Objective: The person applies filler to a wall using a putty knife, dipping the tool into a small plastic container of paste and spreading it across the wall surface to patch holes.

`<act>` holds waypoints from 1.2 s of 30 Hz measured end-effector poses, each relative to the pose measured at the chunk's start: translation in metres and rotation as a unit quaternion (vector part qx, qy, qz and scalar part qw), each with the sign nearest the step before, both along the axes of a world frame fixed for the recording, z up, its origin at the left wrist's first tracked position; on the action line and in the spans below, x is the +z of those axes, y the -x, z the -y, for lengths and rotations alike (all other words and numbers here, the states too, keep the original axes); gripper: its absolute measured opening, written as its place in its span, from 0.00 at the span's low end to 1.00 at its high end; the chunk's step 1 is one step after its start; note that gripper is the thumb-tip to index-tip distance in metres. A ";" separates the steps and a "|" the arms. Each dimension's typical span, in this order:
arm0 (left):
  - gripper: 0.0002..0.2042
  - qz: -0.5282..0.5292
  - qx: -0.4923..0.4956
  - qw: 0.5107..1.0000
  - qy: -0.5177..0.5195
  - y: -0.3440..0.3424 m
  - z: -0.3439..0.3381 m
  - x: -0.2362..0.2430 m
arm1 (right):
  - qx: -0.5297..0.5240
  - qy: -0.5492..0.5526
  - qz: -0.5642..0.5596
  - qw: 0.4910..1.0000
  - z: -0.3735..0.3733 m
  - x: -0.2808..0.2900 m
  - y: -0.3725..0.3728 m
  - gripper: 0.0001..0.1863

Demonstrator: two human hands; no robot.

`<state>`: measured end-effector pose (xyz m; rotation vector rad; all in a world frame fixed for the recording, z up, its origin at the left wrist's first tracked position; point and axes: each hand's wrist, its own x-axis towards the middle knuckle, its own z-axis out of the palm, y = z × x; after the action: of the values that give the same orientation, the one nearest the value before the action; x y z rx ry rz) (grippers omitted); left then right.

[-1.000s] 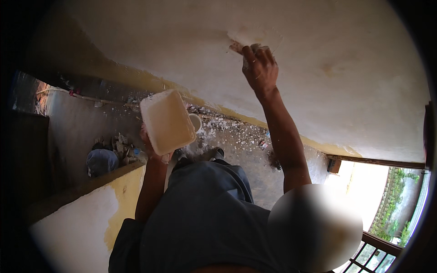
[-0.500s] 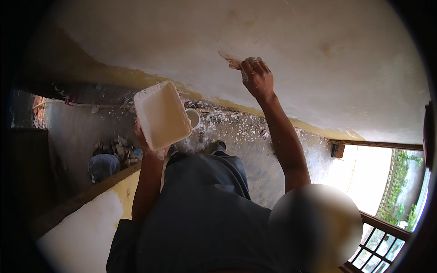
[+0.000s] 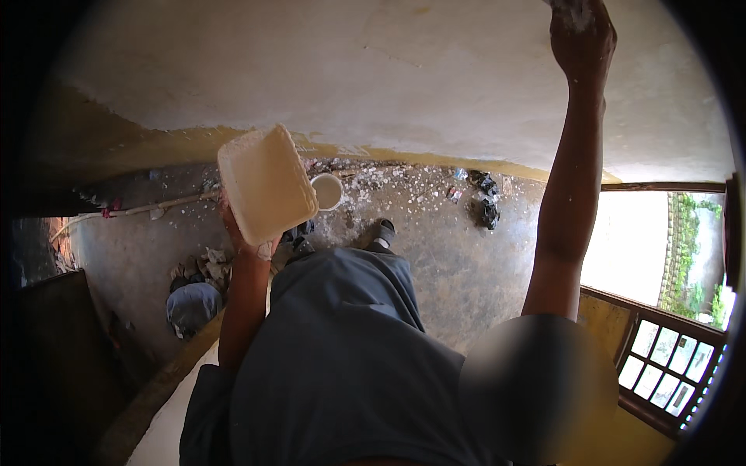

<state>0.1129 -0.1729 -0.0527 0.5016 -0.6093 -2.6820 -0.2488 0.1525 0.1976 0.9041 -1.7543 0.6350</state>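
Observation:
My left hand (image 3: 231, 224) is closed round a pale rectangular tub (image 3: 245, 194), gripping it from beneath and at its left side. A smooth cream-coloured paste (image 3: 278, 182) coats the inside of the tub, which is tilted toward me. My right hand (image 3: 583, 31) is raised high against the whitish wall (image 3: 451, 85), with white smears on its skin. The top edge of the view cuts off its fingers. The putty knife seen in that hand half a second ago is out of sight now.
A white round bucket (image 3: 327, 192) stands on the floor below the tub. White flakes and black plastic scraps (image 3: 488, 211) lie along the wall's foot. A stuffed sack (image 3: 193, 307) sits at left, behind a low wall. At right are a bright opening and a barred window (image 3: 660, 365).
My right arm has swept up and to the right along the wall, taking the putty knife out of view. The tub has shifted slightly left, still in my left hand.

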 end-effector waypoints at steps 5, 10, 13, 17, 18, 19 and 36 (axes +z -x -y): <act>0.30 -0.059 -0.010 0.998 0.027 0.009 -0.006 0.019 | 0.013 -0.144 0.106 0.984 0.059 -0.097 -0.056 0.04; 0.28 -0.069 0.025 0.997 0.024 0.008 -0.006 0.015 | 0.040 -0.184 0.135 0.973 0.133 -0.167 -0.077 0.08; 0.29 -0.062 0.032 0.998 0.005 -0.001 -0.007 0.011 | 0.044 -0.220 0.156 0.962 0.160 -0.166 -0.071 0.05; 0.30 0.066 0.041 0.948 0.308 -0.010 0.001 -0.017 | -0.032 -0.305 0.146 0.941 0.184 -0.152 -0.046 0.04; 0.30 0.085 0.047 0.933 0.347 -0.008 0.002 -0.016 | -0.071 -0.295 0.128 0.944 0.186 -0.143 -0.037 0.07; 0.29 0.105 0.050 0.916 0.385 -0.007 0.000 -0.016 | -0.065 -0.227 0.078 0.968 0.177 -0.140 -0.015 0.12; 0.31 -0.010 0.022 1.000 -0.001 -0.016 0.000 0.005 | 0.088 -0.313 0.013 0.946 0.173 -0.255 -0.069 0.09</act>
<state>0.1291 -0.1725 -0.0482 0.4812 -0.5830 -2.6433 -0.1794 -0.0209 -0.0579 1.5022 -1.9473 0.1859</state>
